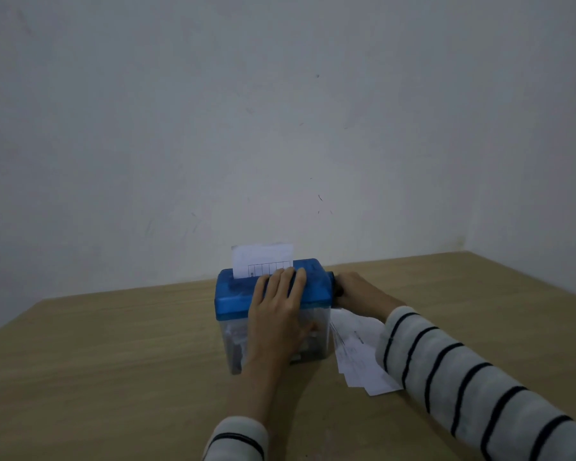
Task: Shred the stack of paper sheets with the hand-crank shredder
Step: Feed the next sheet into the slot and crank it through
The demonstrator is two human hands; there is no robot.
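The hand-crank shredder [233, 294] has a blue top over a clear bin holding paper shreds, and stands in the middle of the wooden table. A white sheet [263, 257] sticks up from its slot. My left hand [280, 304] lies flat over the blue top, fingers straight, thumb down the bin's front. My right hand [356, 292] grips the dark crank [336, 287] on the shredder's right side. The stack of paper sheets [356, 357] lies on the table just right of the bin, partly under my right forearm.
The wooden table [113, 361] reaches to a pale wall behind the shredder and on the right. My striped sleeves come in from the bottom edge.
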